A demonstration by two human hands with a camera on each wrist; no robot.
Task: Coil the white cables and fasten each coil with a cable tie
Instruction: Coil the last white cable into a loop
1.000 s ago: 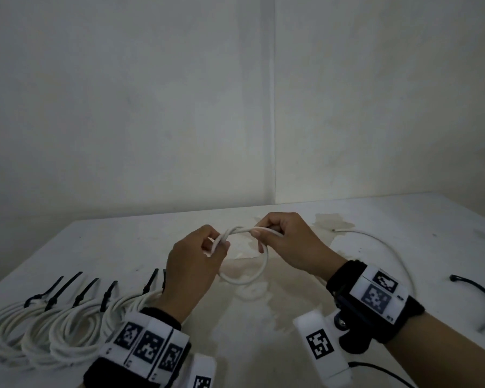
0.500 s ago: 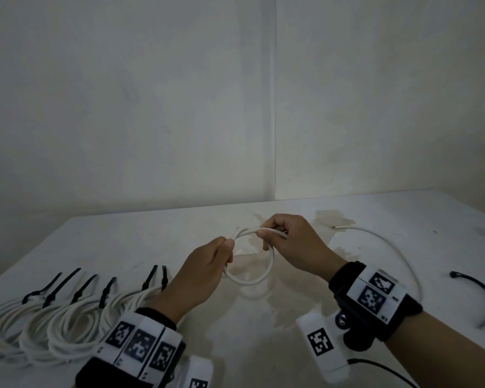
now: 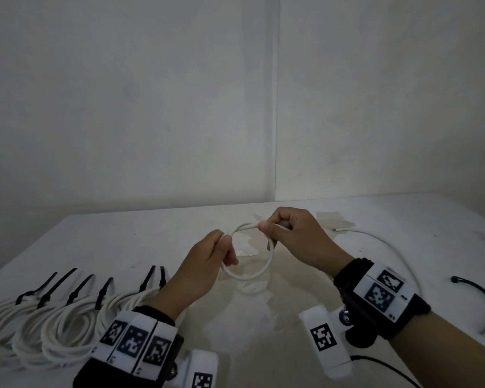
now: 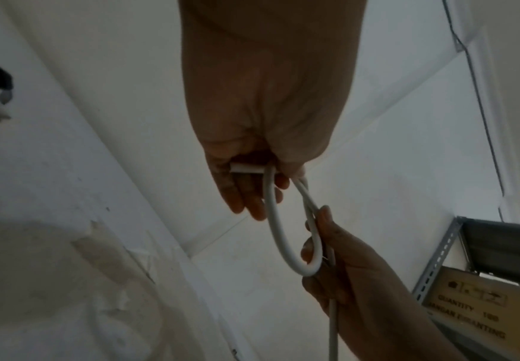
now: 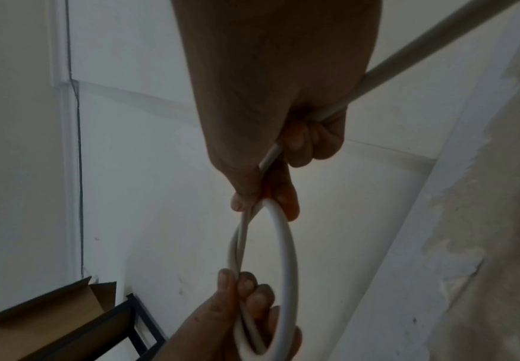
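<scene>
Pinching opposite sides of a small loop of white cable [image 3: 259, 268] at frame centre above the desk [image 3: 291, 317], the left hand [image 3: 207, 259] and right hand [image 3: 294, 233] each keep a closed grip so the turns stay gathered while the loose tail [image 3: 386, 242] trails right.

Dim room; bare white walls [image 3: 151, 107]; stained white table [image 3: 263, 317]; metal shelving [image 4: 437, 256].

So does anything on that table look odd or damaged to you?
Yes: the white table has a large blotchy, peeling-looking patch in its middle, under the hands. The tied cable coils at the left lie neatly in a row. One black cable tie lies apart at the right, unused.
</scene>
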